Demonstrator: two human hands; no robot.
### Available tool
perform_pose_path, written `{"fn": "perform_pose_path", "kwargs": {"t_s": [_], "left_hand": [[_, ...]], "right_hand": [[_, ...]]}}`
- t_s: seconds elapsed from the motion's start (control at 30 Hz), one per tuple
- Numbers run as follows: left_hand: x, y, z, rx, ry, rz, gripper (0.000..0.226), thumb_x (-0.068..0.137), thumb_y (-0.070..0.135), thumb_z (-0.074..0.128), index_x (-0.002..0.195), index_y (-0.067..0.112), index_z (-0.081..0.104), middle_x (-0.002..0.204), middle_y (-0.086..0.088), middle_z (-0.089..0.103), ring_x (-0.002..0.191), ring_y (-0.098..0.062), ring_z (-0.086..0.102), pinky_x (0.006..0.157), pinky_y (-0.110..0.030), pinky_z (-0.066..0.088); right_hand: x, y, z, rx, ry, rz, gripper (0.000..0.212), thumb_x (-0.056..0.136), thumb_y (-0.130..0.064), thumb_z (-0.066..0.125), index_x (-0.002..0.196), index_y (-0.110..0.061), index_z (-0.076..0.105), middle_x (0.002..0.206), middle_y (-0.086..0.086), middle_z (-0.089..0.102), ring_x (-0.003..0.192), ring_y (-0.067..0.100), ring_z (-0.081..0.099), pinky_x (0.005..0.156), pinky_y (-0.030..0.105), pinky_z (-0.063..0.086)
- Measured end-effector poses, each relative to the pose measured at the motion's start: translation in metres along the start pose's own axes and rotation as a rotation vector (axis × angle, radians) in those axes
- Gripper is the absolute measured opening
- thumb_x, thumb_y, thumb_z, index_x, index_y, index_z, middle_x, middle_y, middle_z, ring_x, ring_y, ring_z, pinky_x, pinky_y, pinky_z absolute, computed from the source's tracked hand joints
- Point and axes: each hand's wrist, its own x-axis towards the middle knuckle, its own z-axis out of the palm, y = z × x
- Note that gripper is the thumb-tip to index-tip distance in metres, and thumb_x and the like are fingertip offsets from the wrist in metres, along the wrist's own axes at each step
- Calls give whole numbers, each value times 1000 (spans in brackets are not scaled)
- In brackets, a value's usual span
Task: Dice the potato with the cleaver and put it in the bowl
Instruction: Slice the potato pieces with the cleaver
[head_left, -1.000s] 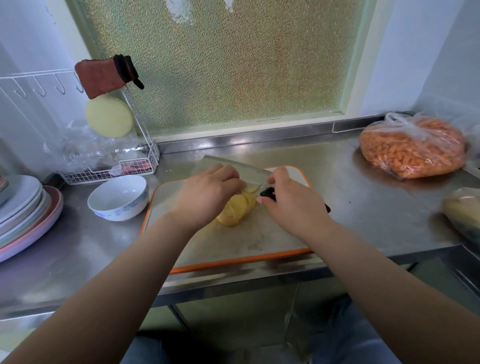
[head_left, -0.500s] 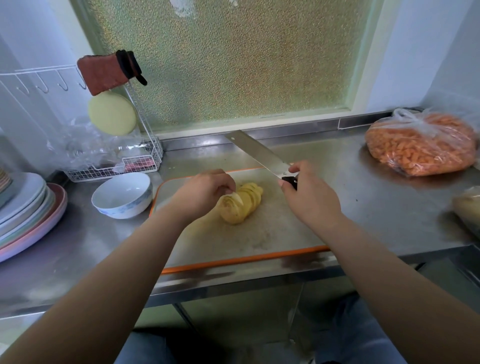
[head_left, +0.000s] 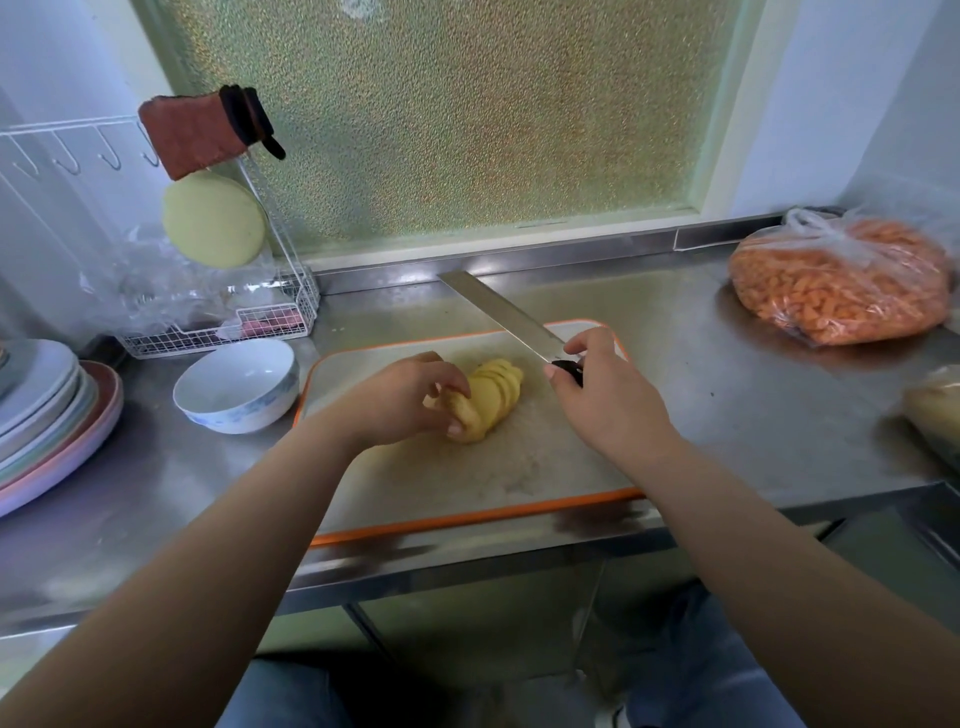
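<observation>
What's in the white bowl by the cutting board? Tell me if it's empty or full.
Empty. The bowl stands upright left of the board, its white inside bare; the sliced potato remains on the cutting board.

Hands: I count two, a left hand and a right hand.
Cleavers: one cleaver on my screen.
Potatoes: one potato, cut into slices that lean together; I cannot count the slices.
Cutting boards: one cutting board, orange-rimmed.
Bowls: one white bowl.
Plates: one stack of plates at the left edge; several, the exact number I cannot tell.
Bags: one clear bag of orange pieces, and part of a second bag at the right edge.
Wire racks: one wire rack.
Cloths: one red cloth hanging.
Round pads: one pale green pad.
Benches: one steel bench.
</observation>
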Motion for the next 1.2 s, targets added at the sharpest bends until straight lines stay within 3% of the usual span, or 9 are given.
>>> {"fn": "perform_pose_path", "kwargs": {"t_s": [0.17,0.3,0.47,0.63,0.77,0.9,1.0,1.1,1.2], "left_hand": [[-3,-3,6,136,71,72,36,72,30,78,104,20,65,93,6,58,92,-16,46,78,-26,33],[-12,-6,11,86,173,-65,29,74,30,76,98,18,64,87,2,60,87,-20,54,71,-30,38],[-30,-30,7,-148,308,-356,22,80,35,73,88,18,60,75,5,57,70,-14,53,66,-28,42],[-38,-47,4,-81,255,-534,41,82,48,64,72,9,60,61,1,63,56,-18,63,60,-28,46],[-42,-40,1,-154,273,-593,39,83,48,65,105,17,56,93,1,66,57,-14,67,71,-29,52],[-40,-30,12,-280,292,-590,46,81,39,70,115,12,56,109,-10,64,68,-25,70,77,-40,56],[-41,-19,20,-464,265,-555,73,75,28,78,135,9,42,135,-8,46,86,-27,67,78,-39,56],[-47,-16,19,-220,195,-454,95,66,30,84,143,17,31,141,-7,37,117,-26,51,97,-36,43],[-51,-17,15,36,148,-383,91,65,31,82,141,25,31,140,-5,33,115,-30,51,95,-38,42]], "right_hand": [[2,-3,11,210,-57,-22,21,99,-33,44,112,-17,47,73,-5,54,69,20,55,68,33,44],[8,-12,13,391,-210,51,21,100,-34,38,103,-17,49,71,-1,50,55,17,46,56,34,46],[0,-27,6,215,-478,-22,18,100,-31,42,111,-17,46,75,-1,46,54,21,53,57,39,57],[-5,-50,10,74,-641,47,25,102,-27,33,111,-7,44,74,16,53,50,29,56,54,43,59],[-3,-59,15,104,-715,136,35,104,-22,28,92,3,50,70,20,54,39,25,51,43,28,52],[1,-57,21,-56,-633,90,43,104,-19,27,82,5,54,54,20,55,42,27,52,51,27,50],[5,-49,22,-90,-554,52,29,100,-20,33,93,1,51,55,19,58,42,29,56,57,37,56],[4,-48,23,-169,-550,-16,20,96,-23,47,97,-4,53,65,17,65,49,31,63,56,36,57],[2,-50,24,-224,-580,-52,18,96,-25,49,95,-8,54,66,14,66,49,27,65,54,32,57]]}}
